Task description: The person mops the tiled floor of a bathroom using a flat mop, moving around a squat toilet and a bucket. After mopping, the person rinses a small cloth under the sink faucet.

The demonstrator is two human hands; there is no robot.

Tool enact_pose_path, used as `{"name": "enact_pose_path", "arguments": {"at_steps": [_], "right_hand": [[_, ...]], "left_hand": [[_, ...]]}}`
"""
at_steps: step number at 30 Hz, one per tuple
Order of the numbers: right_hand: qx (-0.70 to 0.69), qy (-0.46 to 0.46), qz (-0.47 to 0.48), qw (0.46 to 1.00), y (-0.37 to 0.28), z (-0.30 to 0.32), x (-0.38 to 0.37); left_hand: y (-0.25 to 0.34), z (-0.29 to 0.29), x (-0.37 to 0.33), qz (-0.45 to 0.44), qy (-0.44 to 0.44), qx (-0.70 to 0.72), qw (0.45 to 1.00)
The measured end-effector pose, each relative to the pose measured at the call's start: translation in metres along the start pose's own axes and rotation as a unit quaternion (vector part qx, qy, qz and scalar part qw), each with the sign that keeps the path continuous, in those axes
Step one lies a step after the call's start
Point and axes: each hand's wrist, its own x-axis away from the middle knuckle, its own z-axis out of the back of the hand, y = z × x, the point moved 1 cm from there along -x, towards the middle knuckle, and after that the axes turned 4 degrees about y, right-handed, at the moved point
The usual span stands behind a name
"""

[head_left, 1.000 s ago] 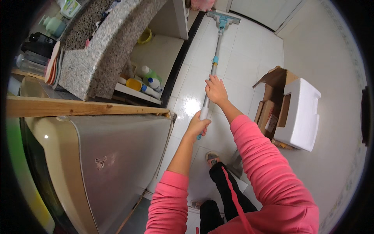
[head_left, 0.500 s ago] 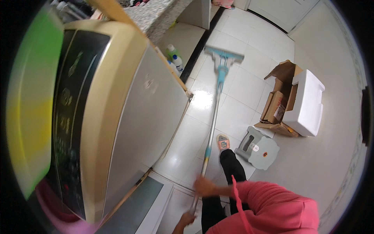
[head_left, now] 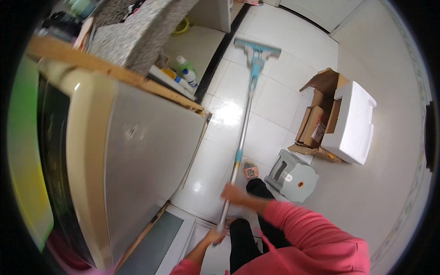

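Note:
A sponge mop with a silver pole and teal joints slants away from me across white floor tiles. Its wide teal-and-grey head rests on the floor at the far end. My right hand is wrapped round the pole below the lower teal joint. Lower down, near the pole's end, my left hand grips it too. Both hands are slightly blurred.
A tall grey-sided appliance stands close on the left, beside a granite counter with bottles beneath. To the right are a grey plastic stool, an opened cardboard box and a white foam box.
My left forearm shows more now, its hand still on the pole's end. The view has shifted, revealing more of the counter and the bottles under it. Both hands keep hold of the mop.

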Motion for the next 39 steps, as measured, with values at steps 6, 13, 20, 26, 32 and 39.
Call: {"name": "enact_pose_path", "arguments": {"at_steps": [6, 13, 20, 26, 32, 39], "right_hand": [[0.294, 0.039, -0.218, 0.930, 0.285, 0.209, -0.026], [0.367, 0.028, -0.309, 0.877, 0.338, 0.282, -0.021], [0.230, 0.069, -0.193, 0.951, 0.108, 0.034, 0.004], [-0.154, 0.035, 0.091, 0.983, -0.195, -0.055, 0.068], [-0.126, -0.043, 0.171, 0.976, -0.225, -0.062, 0.056], [0.041, 0.097, -0.118, 0.987, 0.136, 0.052, -0.007]], "left_hand": [[0.359, 0.018, -0.156, -0.215, 0.056, -0.027, 0.975], [0.463, 0.033, -0.154, -0.269, -0.010, 0.101, 0.958], [0.123, 0.032, -0.066, -0.117, 0.178, 0.041, 0.976], [-0.234, -0.066, 0.131, 0.097, 0.161, -0.022, 0.982], [-0.182, -0.053, 0.190, 0.152, 0.072, 0.056, 0.984], [0.134, 0.033, -0.072, -0.133, 0.058, -0.107, 0.984]]}}
